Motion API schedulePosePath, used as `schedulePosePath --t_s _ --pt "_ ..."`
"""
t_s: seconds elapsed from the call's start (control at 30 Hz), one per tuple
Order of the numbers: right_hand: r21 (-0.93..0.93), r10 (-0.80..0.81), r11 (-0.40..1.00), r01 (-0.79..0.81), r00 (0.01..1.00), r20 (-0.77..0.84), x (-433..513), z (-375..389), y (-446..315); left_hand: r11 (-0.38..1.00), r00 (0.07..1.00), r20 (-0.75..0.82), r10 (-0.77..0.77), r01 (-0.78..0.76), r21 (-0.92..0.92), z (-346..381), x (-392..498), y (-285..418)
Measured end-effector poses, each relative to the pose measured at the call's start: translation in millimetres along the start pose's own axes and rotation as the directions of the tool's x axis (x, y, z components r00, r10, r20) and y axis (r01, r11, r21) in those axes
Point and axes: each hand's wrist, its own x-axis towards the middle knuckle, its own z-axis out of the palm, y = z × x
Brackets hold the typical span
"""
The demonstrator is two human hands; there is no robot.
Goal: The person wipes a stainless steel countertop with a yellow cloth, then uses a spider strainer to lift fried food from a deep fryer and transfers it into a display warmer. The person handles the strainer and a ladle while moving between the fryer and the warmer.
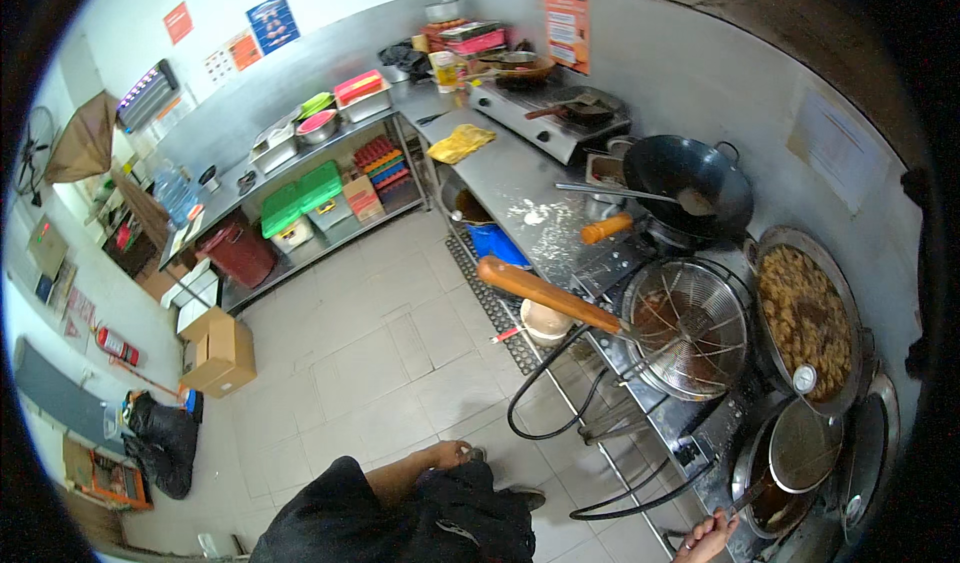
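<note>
My right hand (707,539) grips the handle of a round fine-mesh skimmer (807,445) at the lower right. The skimmer's head rests over or just above a metal pan (742,462) with dark liquid in it. My left hand (450,455) hangs low beside my dark clothing, above the floor; its finger position is unclear. Beyond the skimmer stands a wide pan of browned fried pieces (806,315), with a dial thermometer (805,378) at its rim. A wire spider strainer (686,330) with a wooden handle (551,295) lies across another pot.
A black wok (686,188) holds a ladle (645,193). White powder (536,214) dusts the steel counter near a yellow cloth (461,143). Black hoses (525,432) loop past the counter's edge. A cardboard box (217,356) and black bag (161,443) sit on the tiled floor.
</note>
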Motion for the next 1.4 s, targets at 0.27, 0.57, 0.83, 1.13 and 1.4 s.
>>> schedulePosePath --t_s 0.27,0.57,0.83,1.13,1.4 --pt "0.299 -0.016 0.952 -0.069 0.962 0.273 8 14 2 0.989 0.993 0.116 -0.015 0.032 -0.146 39 -63 -90" --pt "0.2 0.058 0.972 -0.121 0.953 0.297 5 -41 151 0.961 0.98 0.188 0.067 -0.013 -0.275 34 -109 -151" --pt "-0.729 0.719 0.521 -0.444 0.688 0.094 -141 -92 366 0.963 0.992 -0.01 -0.125 0.119 -0.243 27 -119 -190" --pt "-0.875 0.72 0.368 -0.315 0.692 0.054 -184 -106 345 0.999 0.981 -0.188 0.046 -0.049 -0.011 29 -107 -208" --pt "-0.928 0.684 0.224 -0.297 0.726 -0.067 -182 -159 304 0.96 0.983 -0.18 0.025 -0.074 -0.269 46 -120 -202"
